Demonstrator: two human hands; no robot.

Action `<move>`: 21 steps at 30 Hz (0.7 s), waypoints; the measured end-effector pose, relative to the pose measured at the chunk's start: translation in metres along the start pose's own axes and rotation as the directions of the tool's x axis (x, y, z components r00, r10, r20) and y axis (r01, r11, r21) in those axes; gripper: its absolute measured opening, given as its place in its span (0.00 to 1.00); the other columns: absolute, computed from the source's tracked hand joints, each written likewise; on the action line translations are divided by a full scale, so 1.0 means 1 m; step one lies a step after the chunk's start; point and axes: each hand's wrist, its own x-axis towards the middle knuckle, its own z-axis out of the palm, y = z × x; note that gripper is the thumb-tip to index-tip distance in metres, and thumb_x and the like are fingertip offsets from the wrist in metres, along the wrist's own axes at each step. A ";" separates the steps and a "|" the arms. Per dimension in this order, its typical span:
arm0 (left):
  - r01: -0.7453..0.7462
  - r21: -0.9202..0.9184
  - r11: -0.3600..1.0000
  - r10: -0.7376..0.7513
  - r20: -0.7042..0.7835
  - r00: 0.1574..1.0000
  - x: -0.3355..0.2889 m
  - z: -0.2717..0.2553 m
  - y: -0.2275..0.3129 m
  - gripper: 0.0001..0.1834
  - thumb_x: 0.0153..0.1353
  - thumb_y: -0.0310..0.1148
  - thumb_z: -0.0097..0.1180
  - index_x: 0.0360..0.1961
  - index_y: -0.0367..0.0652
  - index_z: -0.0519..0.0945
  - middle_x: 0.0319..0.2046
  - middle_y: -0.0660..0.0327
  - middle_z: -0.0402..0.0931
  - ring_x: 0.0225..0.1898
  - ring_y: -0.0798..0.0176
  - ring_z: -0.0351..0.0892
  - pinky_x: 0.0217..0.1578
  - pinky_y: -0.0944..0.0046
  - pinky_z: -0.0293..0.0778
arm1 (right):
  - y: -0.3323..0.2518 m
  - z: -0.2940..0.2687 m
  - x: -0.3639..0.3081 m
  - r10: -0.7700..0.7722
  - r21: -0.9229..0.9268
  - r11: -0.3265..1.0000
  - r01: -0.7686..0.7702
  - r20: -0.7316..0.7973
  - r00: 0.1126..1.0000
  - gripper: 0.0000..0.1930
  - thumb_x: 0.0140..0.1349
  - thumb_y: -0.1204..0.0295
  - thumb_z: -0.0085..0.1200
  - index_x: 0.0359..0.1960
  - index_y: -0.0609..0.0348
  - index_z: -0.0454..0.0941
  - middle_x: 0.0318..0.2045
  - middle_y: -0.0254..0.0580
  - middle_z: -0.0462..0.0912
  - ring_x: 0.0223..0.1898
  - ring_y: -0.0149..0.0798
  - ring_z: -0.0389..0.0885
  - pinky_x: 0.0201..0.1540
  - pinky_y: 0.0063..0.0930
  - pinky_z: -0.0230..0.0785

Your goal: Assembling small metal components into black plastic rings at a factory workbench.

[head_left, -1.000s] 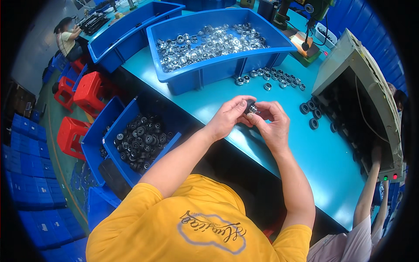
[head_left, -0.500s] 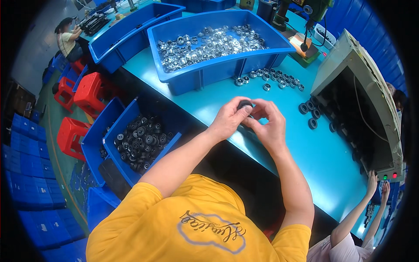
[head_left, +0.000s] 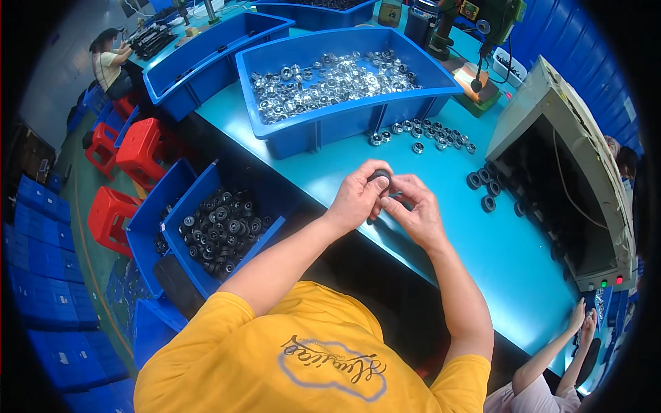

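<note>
Over the near edge of the bench, my left hand grips a small black rubber ring, its thumb pressed on the side. Close against it, my right hand has thumb and fingers pinched together just below the ring. What the right fingertips hold is hidden, though a bit of dark material shows under the hands. Shiny metal-and-clear hubs lie loose on the bench beyond my hands. To the right, black rings are grouped by the opening of a box-shaped machine.
A large blue bin of shiny hubs stands on the turquoise bench. Lower left, a blue bin holds black wheels. Red stools stand at left. A green press is behind. Another person's hands work at lower right.
Both hands have shifted slightly left and down with the black ring. The right fingers have closed in toward the left hand. The other person's hands at lower right have moved lower.
</note>
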 end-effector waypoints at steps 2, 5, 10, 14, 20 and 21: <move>0.009 0.071 0.997 -0.008 -0.015 1.000 0.000 0.000 -0.002 0.11 0.78 0.38 0.51 0.54 0.45 0.75 0.29 0.67 0.75 0.20 0.75 0.73 0.21 0.73 0.72 | -0.002 0.002 -0.001 -0.013 -0.058 0.998 0.011 -0.038 0.999 0.18 0.63 0.72 0.68 0.54 0.60 0.86 0.47 0.47 0.84 0.44 0.38 0.85 0.45 0.30 0.81; 0.066 0.093 0.994 -0.066 -0.001 0.998 0.001 0.001 -0.003 0.12 0.79 0.38 0.50 0.56 0.46 0.74 0.31 0.66 0.76 0.23 0.74 0.74 0.24 0.72 0.74 | -0.006 0.003 -0.002 0.043 -0.092 0.994 -0.051 -0.092 0.995 0.14 0.63 0.73 0.68 0.50 0.59 0.88 0.44 0.46 0.85 0.44 0.38 0.85 0.43 0.30 0.80; 0.083 -0.051 0.995 -0.074 0.151 0.986 0.007 -0.006 0.000 0.15 0.80 0.38 0.49 0.62 0.46 0.72 0.32 0.65 0.76 0.27 0.73 0.75 0.31 0.71 0.76 | 0.008 -0.001 0.000 0.111 0.018 0.994 -0.110 -0.135 0.985 0.11 0.63 0.75 0.67 0.46 0.59 0.89 0.42 0.44 0.85 0.43 0.36 0.85 0.44 0.31 0.79; 0.058 0.024 0.998 -0.060 0.093 0.994 0.006 -0.002 -0.002 0.13 0.79 0.34 0.50 0.60 0.46 0.73 0.30 0.67 0.75 0.24 0.75 0.73 0.26 0.72 0.74 | 0.011 -0.001 -0.001 0.070 0.123 0.991 -0.055 -0.126 0.990 0.12 0.62 0.75 0.68 0.47 0.59 0.89 0.43 0.42 0.85 0.43 0.35 0.85 0.43 0.28 0.78; -0.020 0.261 0.965 0.040 -0.070 0.997 0.007 0.011 -0.006 0.13 0.78 0.31 0.50 0.60 0.46 0.75 0.27 0.68 0.73 0.21 0.75 0.71 0.22 0.73 0.72 | 0.007 -0.001 -0.003 0.074 0.005 0.997 -0.074 -0.108 0.991 0.14 0.62 0.73 0.70 0.49 0.57 0.89 0.44 0.41 0.84 0.41 0.32 0.83 0.41 0.26 0.78; -0.008 0.226 0.974 0.022 -0.057 0.998 0.008 0.012 -0.004 0.13 0.78 0.32 0.50 0.59 0.46 0.75 0.27 0.68 0.73 0.21 0.75 0.71 0.22 0.72 0.72 | 0.005 -0.002 -0.002 0.104 -0.001 0.995 -0.104 -0.110 0.989 0.14 0.62 0.72 0.70 0.49 0.57 0.89 0.44 0.40 0.84 0.41 0.32 0.83 0.41 0.26 0.78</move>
